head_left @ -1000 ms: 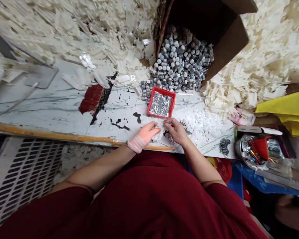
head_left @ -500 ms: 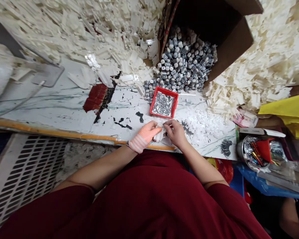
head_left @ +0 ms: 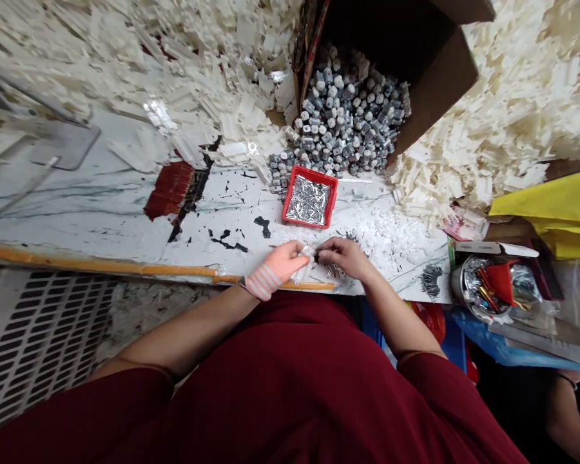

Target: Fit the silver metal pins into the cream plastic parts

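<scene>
My left hand (head_left: 276, 269), in an orange striped glove, is closed around a small white plastic part (head_left: 303, 269) at the table's near edge. My bare right hand (head_left: 345, 256) pinches at the same part from the right, fingers together; what they hold is too small to make out. A few small dark metal pieces (head_left: 332, 270) lie under my right hand. Just beyond the hands stands a red tray (head_left: 310, 201) full of shiny metal pins.
An open cardboard box (head_left: 435, 77) spills small grey motors (head_left: 343, 122) onto the worn white table (head_left: 101, 200). Heaps of white plastic parts (head_left: 488, 129) lie left and right. A round tin of bits (head_left: 493, 287) and yellow sheets (head_left: 555, 212) sit at right.
The hands stay together at the table edge on the white part. My right hand's fingers have shifted slightly; the view has moved a little.
</scene>
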The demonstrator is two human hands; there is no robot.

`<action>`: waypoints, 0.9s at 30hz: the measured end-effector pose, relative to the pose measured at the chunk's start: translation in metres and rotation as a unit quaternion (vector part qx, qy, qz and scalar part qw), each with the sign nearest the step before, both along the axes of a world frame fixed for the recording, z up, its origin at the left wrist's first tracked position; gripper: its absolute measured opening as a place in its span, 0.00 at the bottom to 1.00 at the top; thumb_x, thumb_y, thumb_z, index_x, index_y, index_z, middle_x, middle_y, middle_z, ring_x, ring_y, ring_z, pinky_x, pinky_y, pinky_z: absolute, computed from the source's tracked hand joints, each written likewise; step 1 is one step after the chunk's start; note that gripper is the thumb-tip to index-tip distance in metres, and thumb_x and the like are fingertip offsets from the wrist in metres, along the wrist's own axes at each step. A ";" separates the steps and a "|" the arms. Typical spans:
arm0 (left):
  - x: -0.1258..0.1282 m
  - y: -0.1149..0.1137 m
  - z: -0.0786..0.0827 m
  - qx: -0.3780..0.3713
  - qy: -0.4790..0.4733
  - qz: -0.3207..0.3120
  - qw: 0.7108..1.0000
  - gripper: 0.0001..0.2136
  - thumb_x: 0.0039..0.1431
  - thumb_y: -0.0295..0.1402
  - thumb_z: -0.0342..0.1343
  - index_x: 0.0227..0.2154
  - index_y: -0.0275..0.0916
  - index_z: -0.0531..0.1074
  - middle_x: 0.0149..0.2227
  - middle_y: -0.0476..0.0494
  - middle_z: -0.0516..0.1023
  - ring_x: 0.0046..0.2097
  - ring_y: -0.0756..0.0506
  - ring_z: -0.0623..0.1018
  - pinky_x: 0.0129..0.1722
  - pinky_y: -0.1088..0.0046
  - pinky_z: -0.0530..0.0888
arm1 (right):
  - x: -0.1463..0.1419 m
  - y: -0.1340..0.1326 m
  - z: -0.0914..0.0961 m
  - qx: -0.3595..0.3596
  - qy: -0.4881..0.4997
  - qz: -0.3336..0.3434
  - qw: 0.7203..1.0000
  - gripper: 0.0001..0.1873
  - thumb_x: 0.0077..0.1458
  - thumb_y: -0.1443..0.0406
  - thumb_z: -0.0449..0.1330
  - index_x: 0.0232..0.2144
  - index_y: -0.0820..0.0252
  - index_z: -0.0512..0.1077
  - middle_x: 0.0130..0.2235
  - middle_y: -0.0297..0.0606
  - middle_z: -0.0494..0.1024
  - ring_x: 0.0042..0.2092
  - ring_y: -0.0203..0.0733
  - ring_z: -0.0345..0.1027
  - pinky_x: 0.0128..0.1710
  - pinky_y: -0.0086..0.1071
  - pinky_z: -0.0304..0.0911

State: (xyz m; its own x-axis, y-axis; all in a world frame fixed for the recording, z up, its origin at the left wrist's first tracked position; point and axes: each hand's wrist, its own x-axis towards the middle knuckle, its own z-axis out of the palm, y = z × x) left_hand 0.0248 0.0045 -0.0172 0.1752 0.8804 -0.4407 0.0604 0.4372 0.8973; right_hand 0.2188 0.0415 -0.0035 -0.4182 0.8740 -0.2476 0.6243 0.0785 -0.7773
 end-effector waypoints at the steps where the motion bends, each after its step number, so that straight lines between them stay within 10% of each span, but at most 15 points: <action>1: -0.001 0.001 0.000 -0.006 -0.012 -0.001 1.000 0.08 0.45 0.35 0.58 0.29 0.38 0.68 0.22 0.53 0.68 0.23 0.50 0.66 0.23 0.75 0.61 | 0.010 0.008 0.000 0.003 -0.019 0.002 1.000 0.05 0.54 0.64 0.59 0.34 0.59 0.73 0.33 0.34 0.78 0.34 0.37 0.70 0.36 0.30 0.64; 8: -0.008 0.001 -0.011 -0.029 -0.045 0.022 0.998 0.09 0.45 0.35 0.58 0.28 0.38 0.67 0.20 0.54 0.67 0.23 0.50 0.67 0.22 0.76 0.62 | 0.044 0.050 -0.011 0.098 -0.298 0.105 0.943 0.11 0.48 0.76 0.58 0.34 0.60 0.73 0.35 0.43 0.77 0.39 0.45 0.69 0.39 0.35 0.62; 18: 0.001 0.002 -0.005 -0.040 -0.106 0.083 0.990 0.10 0.45 0.34 0.58 0.30 0.38 0.64 0.21 0.55 0.67 0.22 0.52 0.69 0.22 0.77 0.65 | -0.009 0.004 0.001 -0.028 0.122 -0.072 0.990 0.11 0.56 0.57 0.55 0.32 0.58 0.69 0.30 0.34 0.76 0.31 0.37 0.68 0.34 0.31 0.64; 27: -0.003 -0.001 -0.002 -0.019 -0.078 0.068 0.994 0.10 0.48 0.34 0.58 0.30 0.39 0.63 0.20 0.56 0.66 0.22 0.52 0.68 0.21 0.78 0.64 | -0.038 -0.013 0.005 0.050 0.047 -0.073 0.995 0.09 0.56 0.59 0.54 0.30 0.57 0.66 0.27 0.32 0.71 0.29 0.36 0.63 0.32 0.30 0.59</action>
